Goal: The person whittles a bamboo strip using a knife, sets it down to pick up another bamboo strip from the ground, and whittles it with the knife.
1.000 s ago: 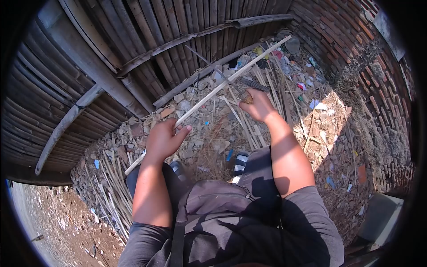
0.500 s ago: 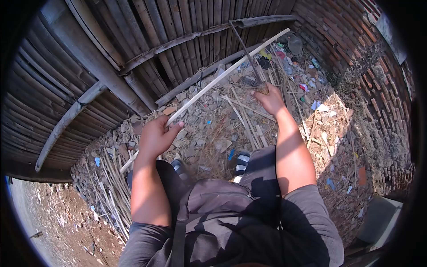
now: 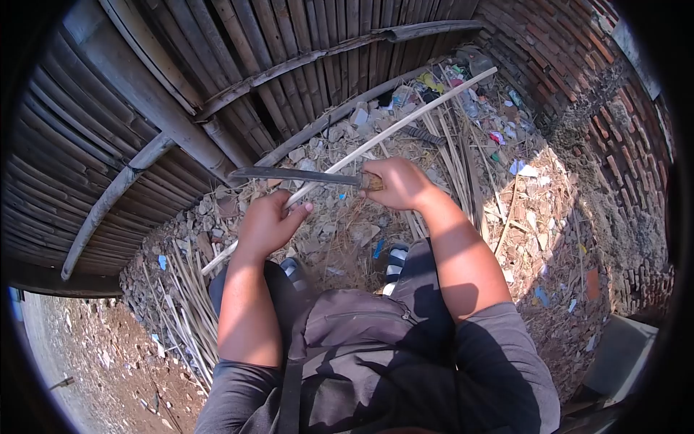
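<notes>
My left hand (image 3: 269, 226) is closed around a pale, thin bamboo strip (image 3: 412, 118) that slants from my left knee up to the far right. In my right hand (image 3: 398, 184) is the wooden handle of a machete (image 3: 300, 176). Its long dark blade points left and lies across the strip, just beyond my left fingers. Whether the edge touches the strip, I cannot tell.
A bamboo slat wall (image 3: 303, 79) curves along the front and left, with a brick wall (image 3: 600, 108) to the right. Rubble and litter cover the ground. Bundles of bamboo strips lie at left (image 3: 181, 304) and beyond my right hand (image 3: 457, 166).
My right hand has come inward and nearer, swinging the machete from pointing away to pointing left across the strip. The strip's far end has dipped slightly rightward; my left hand still holds it.
</notes>
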The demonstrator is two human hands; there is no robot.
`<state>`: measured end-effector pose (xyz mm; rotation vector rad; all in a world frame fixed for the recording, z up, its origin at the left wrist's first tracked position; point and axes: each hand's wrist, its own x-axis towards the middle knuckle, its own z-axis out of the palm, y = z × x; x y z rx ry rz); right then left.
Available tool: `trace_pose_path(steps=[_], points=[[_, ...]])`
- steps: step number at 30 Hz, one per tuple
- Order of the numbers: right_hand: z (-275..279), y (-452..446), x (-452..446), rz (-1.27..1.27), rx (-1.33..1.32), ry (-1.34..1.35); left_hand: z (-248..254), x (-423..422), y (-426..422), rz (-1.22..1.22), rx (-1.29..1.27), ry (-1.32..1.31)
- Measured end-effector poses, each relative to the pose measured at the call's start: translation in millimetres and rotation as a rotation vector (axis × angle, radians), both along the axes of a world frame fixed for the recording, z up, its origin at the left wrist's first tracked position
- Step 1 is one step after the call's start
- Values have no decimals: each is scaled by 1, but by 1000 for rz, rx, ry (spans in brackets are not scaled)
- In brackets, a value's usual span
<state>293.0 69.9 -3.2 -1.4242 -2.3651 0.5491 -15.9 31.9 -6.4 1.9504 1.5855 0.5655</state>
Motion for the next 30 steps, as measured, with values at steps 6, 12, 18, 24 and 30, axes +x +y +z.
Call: trace_pose_path(steps=[6,12,18,24,30], points=[[-19,22,64,-373,-46,300,2,-10,5,26,-9,-55],[-11,19,66,-554,-86,263,5,0,1,28,27,13],[-4,6,17,-200,23,64,2,7,-1,32,23,16],[15,-10,-8,-9,-69,-144,-5,1,3,7,-3,3],[0,14,46,-329,-44,98,4,-9,3,45,-68,-115]])
